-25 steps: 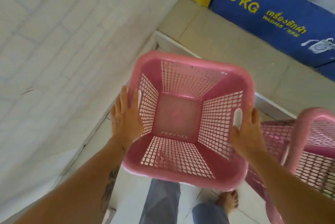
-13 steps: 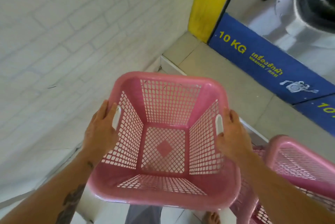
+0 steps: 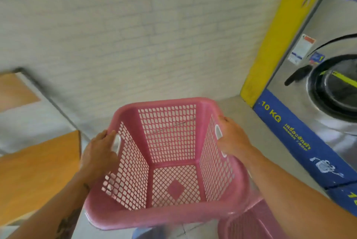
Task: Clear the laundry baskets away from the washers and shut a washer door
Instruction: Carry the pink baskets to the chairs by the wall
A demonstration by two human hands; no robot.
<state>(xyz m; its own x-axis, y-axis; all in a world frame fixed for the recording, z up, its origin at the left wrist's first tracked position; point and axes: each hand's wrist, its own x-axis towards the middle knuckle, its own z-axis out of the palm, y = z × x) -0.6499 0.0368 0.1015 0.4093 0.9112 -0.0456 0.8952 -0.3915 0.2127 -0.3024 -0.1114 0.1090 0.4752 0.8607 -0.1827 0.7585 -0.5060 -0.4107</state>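
I hold an empty pink plastic laundry basket point(image 3: 168, 217) up in front of me, its open top tilted toward me. My left hand point(image 3: 100, 151) grips its left handle slot and my right hand point(image 3: 232, 137) grips its right handle slot. A second pink basket point(image 3: 249, 225) sits low at the bottom right, partly under the held one. At the right edge stands a steel washer point(image 3: 332, 126) with its round door point(image 3: 336, 86) and a blue "10 KG" base strip point(image 3: 293, 138); whether that door is latched I cannot tell.
A white brick wall point(image 3: 135, 35) fills the space ahead. Wooden-topped surfaces point(image 3: 36, 177) lie at the left. A yellow post point(image 3: 276, 35) borders the washer. Grey tiled floor point(image 3: 237, 107) runs between the wall and the washer base.
The basket has risen and tilted toward me in both hands. My view has lifted, bringing the washer door and the wooden surfaces into sight.
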